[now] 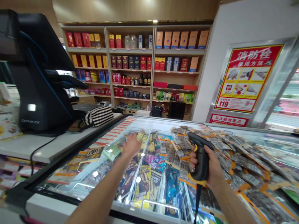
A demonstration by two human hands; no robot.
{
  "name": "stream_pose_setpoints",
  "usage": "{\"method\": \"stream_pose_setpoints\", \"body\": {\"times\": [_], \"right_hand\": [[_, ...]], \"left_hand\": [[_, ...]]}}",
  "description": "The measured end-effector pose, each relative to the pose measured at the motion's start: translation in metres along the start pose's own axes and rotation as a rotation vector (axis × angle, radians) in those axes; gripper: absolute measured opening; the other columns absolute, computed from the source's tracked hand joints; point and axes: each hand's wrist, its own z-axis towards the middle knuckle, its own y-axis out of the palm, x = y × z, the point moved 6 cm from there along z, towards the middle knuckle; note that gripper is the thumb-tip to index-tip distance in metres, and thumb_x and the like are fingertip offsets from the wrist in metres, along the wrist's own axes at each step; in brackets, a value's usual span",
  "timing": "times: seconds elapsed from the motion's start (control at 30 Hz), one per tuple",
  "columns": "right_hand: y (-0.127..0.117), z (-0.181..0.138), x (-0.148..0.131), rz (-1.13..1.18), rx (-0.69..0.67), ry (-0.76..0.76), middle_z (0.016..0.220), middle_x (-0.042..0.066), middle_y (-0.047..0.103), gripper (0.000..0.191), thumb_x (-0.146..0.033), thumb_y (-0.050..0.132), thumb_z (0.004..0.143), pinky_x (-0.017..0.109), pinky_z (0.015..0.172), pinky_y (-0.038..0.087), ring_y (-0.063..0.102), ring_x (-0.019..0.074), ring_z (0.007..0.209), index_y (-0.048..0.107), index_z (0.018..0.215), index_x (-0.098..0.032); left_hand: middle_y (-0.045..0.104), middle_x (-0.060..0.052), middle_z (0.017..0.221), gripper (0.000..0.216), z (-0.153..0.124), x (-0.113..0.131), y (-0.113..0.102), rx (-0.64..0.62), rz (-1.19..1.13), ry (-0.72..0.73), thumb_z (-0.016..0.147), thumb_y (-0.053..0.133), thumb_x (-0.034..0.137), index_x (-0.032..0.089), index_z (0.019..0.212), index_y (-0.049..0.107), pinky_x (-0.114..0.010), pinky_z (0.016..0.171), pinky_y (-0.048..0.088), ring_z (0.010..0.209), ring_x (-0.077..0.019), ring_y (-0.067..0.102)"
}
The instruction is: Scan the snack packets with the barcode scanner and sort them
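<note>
My right hand is wrapped around the grip of a black barcode scanner with yellow-orange trim. The scanner stands upright over the freezer, its head towards the upper left and its cable hanging down. Stretched forward, my left hand is over the left part of the chest freezer with its fingers apart; nothing shows in it. Whether it touches the glass, I cannot tell. Close to that hand are a green ice cream packet and yellow packets, inside wire baskets under the glass.
Many flat packets with orange edges are heaped on the right. At the left, a black checkout terminal and a striped pouch rest on the counter. Shelves of boxes and bottles line the back; a red sign hangs right.
</note>
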Motion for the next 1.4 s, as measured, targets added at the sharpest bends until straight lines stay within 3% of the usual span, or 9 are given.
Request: {"method": "stream_pose_setpoints", "body": {"times": [0.17,0.3,0.4,0.63,0.77,0.87,1.0,1.17,1.4], "right_hand": [[0.004,-0.003,0.011,-0.02,0.012,0.063,0.056,0.0,0.051,0.021,-0.036,0.043,0.073,0.021,0.039,0.039,0.045,0.0091,0.043,0.053,0.079,-0.018],[0.009,-0.002,0.019,-0.025,-0.007,0.093,0.056,0.0,0.051,0.022,-0.035,0.042,0.073,0.022,0.038,0.038,0.044,0.0092,0.043,0.053,0.078,-0.017],[0.009,-0.001,0.021,-0.038,-0.012,0.089,0.056,0.0,0.05,0.022,-0.036,0.041,0.073,0.022,0.039,0.038,0.044,0.0093,0.043,0.053,0.078,-0.017],[0.003,0.001,0.018,-0.033,-0.004,0.09,0.056,0.0,0.05,0.023,-0.037,0.042,0.073,0.021,0.039,0.038,0.044,0.0087,0.043,0.053,0.078,-0.017],[0.006,-0.001,0.016,-0.031,-0.012,0.075,0.057,-0.001,0.05,0.024,-0.038,0.041,0.074,0.021,0.038,0.038,0.044,0.0084,0.043,0.052,0.079,-0.017],[0.011,-0.004,0.02,-0.033,-0.041,0.104,0.056,-0.001,0.05,0.025,-0.039,0.042,0.074,0.021,0.037,0.038,0.043,0.0079,0.042,0.052,0.08,-0.017],[0.018,-0.009,0.031,-0.044,-0.072,0.164,0.057,-0.001,0.051,0.026,-0.039,0.043,0.074,0.021,0.037,0.038,0.044,0.0077,0.042,0.052,0.082,-0.017],[0.026,-0.014,0.039,-0.06,-0.078,0.208,0.056,-0.001,0.052,0.027,-0.041,0.043,0.074,0.02,0.037,0.038,0.044,0.0076,0.04,0.052,0.082,-0.016],[0.034,-0.021,0.039,-0.055,-0.095,0.206,0.054,-0.001,0.051,0.027,-0.041,0.042,0.074,0.02,0.035,0.037,0.043,0.0074,0.038,0.052,0.074,-0.016]], "left_hand": [[0.025,-0.019,0.129,0.055,-0.003,-0.122,-0.084,0.117,0.229,-0.215,0.07,0.044,0.041,0.015,0.117,0.036,-0.06,0.086,0.016,0.119,-0.038,0.014],[0.037,-0.025,0.119,0.065,-0.018,-0.16,-0.09,0.062,0.274,-0.294,0.063,0.043,0.05,0.011,0.114,0.042,-0.062,0.078,0.021,0.11,-0.0463,0.027],[0.036,-0.02,0.123,0.064,-0.021,-0.144,-0.064,0.029,0.249,-0.212,0.063,0.043,0.048,0.015,0.118,0.037,-0.059,0.083,0.017,0.114,-0.0414,0.024],[0.042,-0.015,0.12,0.051,-0.014,-0.064,-0.001,-0.041,-0.036,-0.015,0.058,0.061,0.037,0.016,0.103,0.048,-0.056,0.092,0.002,0.119,-0.0328,0.018],[0.046,-0.007,0.114,0.03,-0.009,-0.028,0.017,-0.113,-0.371,0.012,0.073,0.051,0.032,0.016,0.098,0.051,-0.049,0.093,0.02,0.11,-0.0235,0.035],[0.047,-0.007,0.112,0.034,-0.006,-0.004,0.025,-0.185,-0.705,0.014,0.077,0.044,0.036,0.017,0.106,0.046,-0.044,0.086,0.033,0.1,-0.0202,0.045],[0.052,-0.009,0.108,0.043,-0.011,0.024,0.039,-0.395,-1.157,0.039,0.08,0.027,0.043,0.015,0.109,0.043,-0.038,0.078,0.041,0.093,-0.0186,0.052],[0.057,-0.008,0.104,0.041,-0.021,0.035,0.052,-0.622,-1.512,0.003,0.072,0.033,0.04,0.016,0.099,0.052,-0.035,0.078,0.04,0.099,-0.0205,0.05],[0.062,-0.007,0.091,0.034,-0.025,0.032,0.065,-0.738,-1.668,-0.129,0.066,0.042,0.037,0.017,0.09,0.056,-0.036,0.076,0.04,0.096,-0.0223,0.052]]}}
